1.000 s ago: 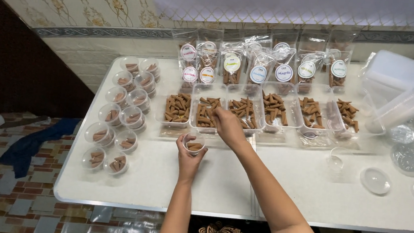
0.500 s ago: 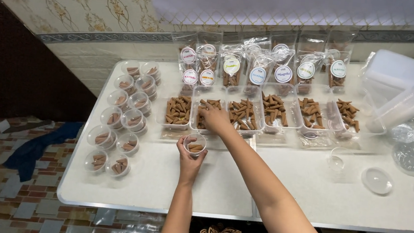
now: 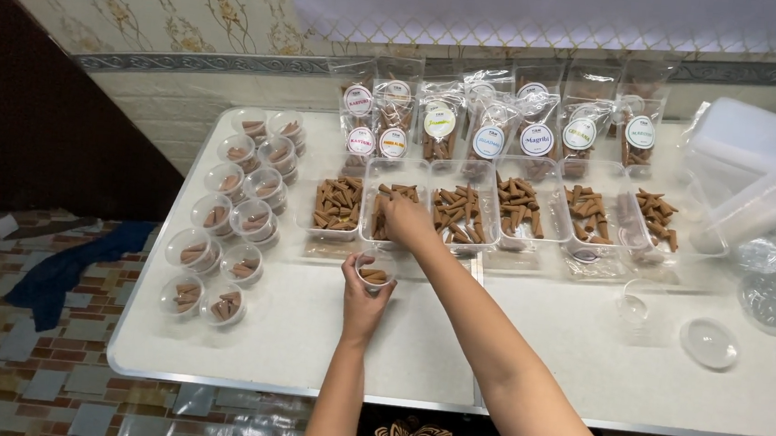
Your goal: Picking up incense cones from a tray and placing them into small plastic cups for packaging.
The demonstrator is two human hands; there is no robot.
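meanwhile, right hand (image 3: pixel 404 220) has dipped deeper into the clear tray of brown incense cones (image 3: pixel 391 211), fingers bunched, pinch unclear, while left hand (image 3: pixel 365 293) fingers still wrap the small round clear plastic cup (image 3: pixel 373 272) above the white bench (image 3: pixel 303 332).

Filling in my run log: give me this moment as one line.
left hand: holds small clear cup | right hand: in second tray of brown cones | table: white
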